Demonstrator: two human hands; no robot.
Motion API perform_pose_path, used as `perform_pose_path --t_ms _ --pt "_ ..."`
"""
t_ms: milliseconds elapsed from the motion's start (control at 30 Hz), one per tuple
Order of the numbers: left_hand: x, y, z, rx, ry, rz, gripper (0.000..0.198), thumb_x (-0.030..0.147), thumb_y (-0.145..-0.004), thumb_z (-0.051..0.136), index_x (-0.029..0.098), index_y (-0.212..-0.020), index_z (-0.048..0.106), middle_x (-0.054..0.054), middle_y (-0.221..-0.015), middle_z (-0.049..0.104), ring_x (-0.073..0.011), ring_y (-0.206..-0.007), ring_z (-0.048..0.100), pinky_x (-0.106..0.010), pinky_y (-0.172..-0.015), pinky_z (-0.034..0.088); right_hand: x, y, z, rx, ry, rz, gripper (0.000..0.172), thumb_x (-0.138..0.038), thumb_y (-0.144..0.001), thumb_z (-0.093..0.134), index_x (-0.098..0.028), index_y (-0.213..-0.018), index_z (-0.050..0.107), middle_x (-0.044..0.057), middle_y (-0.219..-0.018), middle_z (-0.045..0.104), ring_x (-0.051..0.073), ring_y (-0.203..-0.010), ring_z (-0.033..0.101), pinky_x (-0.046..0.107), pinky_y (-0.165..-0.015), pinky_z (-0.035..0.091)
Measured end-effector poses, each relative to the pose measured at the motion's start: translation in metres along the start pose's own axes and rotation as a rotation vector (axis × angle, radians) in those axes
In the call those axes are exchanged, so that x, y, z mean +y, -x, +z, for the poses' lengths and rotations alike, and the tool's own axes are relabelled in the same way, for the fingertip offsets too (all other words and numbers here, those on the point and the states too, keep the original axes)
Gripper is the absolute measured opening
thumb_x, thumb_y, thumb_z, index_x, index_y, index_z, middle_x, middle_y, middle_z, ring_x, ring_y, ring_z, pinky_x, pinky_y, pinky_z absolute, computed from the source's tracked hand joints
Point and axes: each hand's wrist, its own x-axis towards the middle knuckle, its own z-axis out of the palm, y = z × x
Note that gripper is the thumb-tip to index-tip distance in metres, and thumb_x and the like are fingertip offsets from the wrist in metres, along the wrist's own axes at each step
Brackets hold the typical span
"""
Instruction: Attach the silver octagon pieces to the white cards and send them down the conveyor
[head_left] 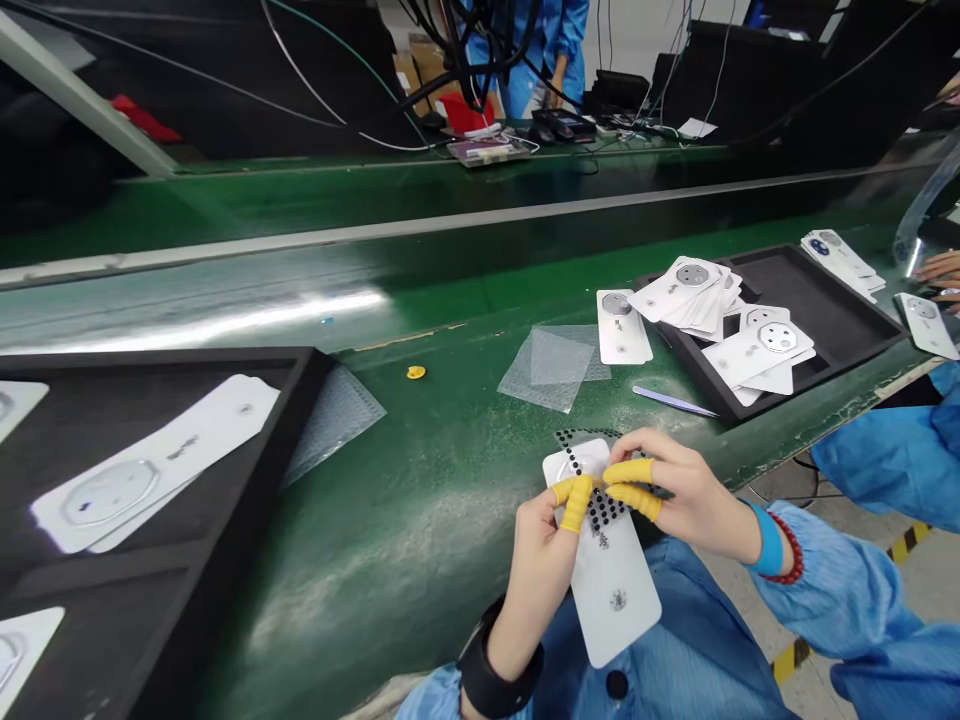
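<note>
White card (613,590), pinched by left hand (534,570), right hand (679,495), long axis forward-left.

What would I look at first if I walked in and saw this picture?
You'd probably spot the bright yellow finger cots first, on the left hand and right hand, at the bottom middle. They're pinching a white card with black dots on it. Up to the right, a black tray holds piles of white cards on the shiny green workbench.

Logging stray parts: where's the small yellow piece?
In the head view, the yellow piece lies on the green bench, between the black tray to its left and the clear bubble-film sheets to its right.
</note>
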Motion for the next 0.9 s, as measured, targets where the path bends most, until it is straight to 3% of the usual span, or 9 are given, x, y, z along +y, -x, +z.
perform_pose_path --t_ms 133,267,400,567,900 --pt "-0.005 0.002 -0.001 -0.006 0.085 -0.096 0.018 0.030 -0.061 0.073 0.014 -0.055 0.065 0.002 -0.047 0.055 -0.0095 -0.044 0.041 -0.021 -0.045 0.033 -0.006 -0.004 0.021 -0.054 0.200 -0.114 0.024 -0.013 -0.098 0.043 -0.010 -0.086 0.064 0.013 -0.093 0.064 0.018 -0.086 0.061 0.032 -0.073 0.059" --pt "-0.007 -0.002 -0.002 0.001 0.166 -0.147 0.009 0.022 -0.055 0.065 0.014 -0.056 0.062 0.003 -0.049 0.055 -0.0089 -0.045 0.042 -0.021 -0.046 0.033 -0.010 -0.006 0.026 -0.071 0.454 -0.317 0.035 -0.006 -0.096 0.039 -0.011 -0.072 0.062 0.012 -0.089 0.066 0.018 -0.079 0.059 0.038 -0.087 0.057" --pt "-0.005 -0.005 -0.002 0.014 0.178 -0.153 0.005 0.018 -0.052 0.061 0.013 -0.053 0.060 0.004 -0.049 0.053 -0.0072 -0.044 0.038 -0.020 -0.046 0.030 -0.010 -0.010 0.022 -0.131 0.550 -0.327 0.037 -0.006 -0.097 0.036 -0.011 -0.073 0.063 0.011 -0.084 0.065 0.017 -0.073 0.059 0.038 -0.086 0.058" --pt "-0.006 -0.007 -0.003 0.030 0.161 -0.177 0.009 0.018 -0.051 0.062 0.012 -0.057 0.062 0.001 -0.051 0.057 -0.0096 -0.047 0.044 -0.022 -0.048 0.034 -0.007 -0.011 0.018 -0.178 0.490 -0.345 0.036 -0.005 -0.096 0.038 -0.009 -0.070 0.062 0.012 -0.084 0.063 0.018 -0.077 0.059 0.032 -0.079 0.058" --pt "-0.009 -0.013 -0.006 0.155 0.167 -0.145 0.012 0.023 -0.051 0.061 0.017 -0.060 0.055 0.004 -0.056 0.055 -0.0095 -0.051 0.046 -0.023 -0.052 0.037 0.006 -0.012 0.029 -0.209 0.571 -0.357 0.037 -0.006 -0.098 0.032 -0.011 -0.074 0.060 0.012 -0.085 0.060 0.019 -0.074 0.055 0.035 -0.073 0.055"
